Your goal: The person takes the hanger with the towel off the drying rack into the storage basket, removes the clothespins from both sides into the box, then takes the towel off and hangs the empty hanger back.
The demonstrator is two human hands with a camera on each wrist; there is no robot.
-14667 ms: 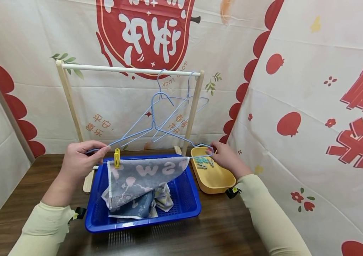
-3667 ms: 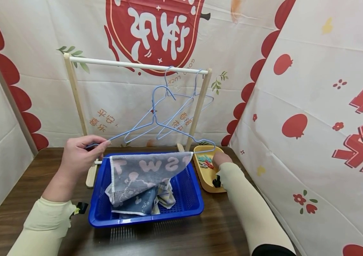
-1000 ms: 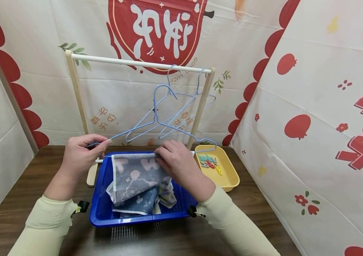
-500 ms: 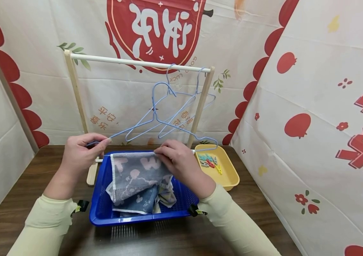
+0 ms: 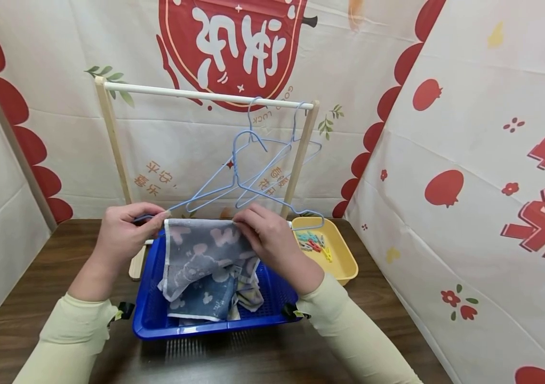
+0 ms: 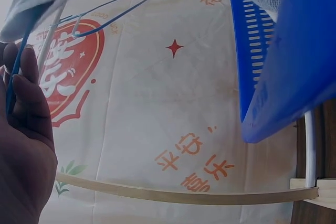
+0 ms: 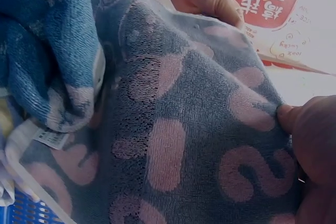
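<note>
My left hand [image 5: 128,229] grips the left end of a blue wire clothes hanger [image 5: 235,178], held in front of the rack with its hook up. A grey towel [image 5: 200,242] with pink letters lies over the hanger's lower bar. My right hand [image 5: 270,237] pinches the towel's top edge near the middle. In the right wrist view, the thumb of my right hand [image 6: 23,140] is not shown, but that left wrist view has my left hand around blue wire. The towel [image 7: 205,108] fills the right wrist view, pinched at its right edge.
Below is a blue basket [image 5: 191,332] holding more towels [image 5: 210,298]. At right a yellow tray [image 5: 346,266] contains several clothespins [image 5: 314,245]. Behind stands a rack [image 5: 171,92] bearing two blue hangers [image 5: 212,178] on its right side.
The yellow clothespin seen earlier on the towel is now in the tray. My right hand has gone from the tray to the towel, whose top-left edge has risen in the last half second.
</note>
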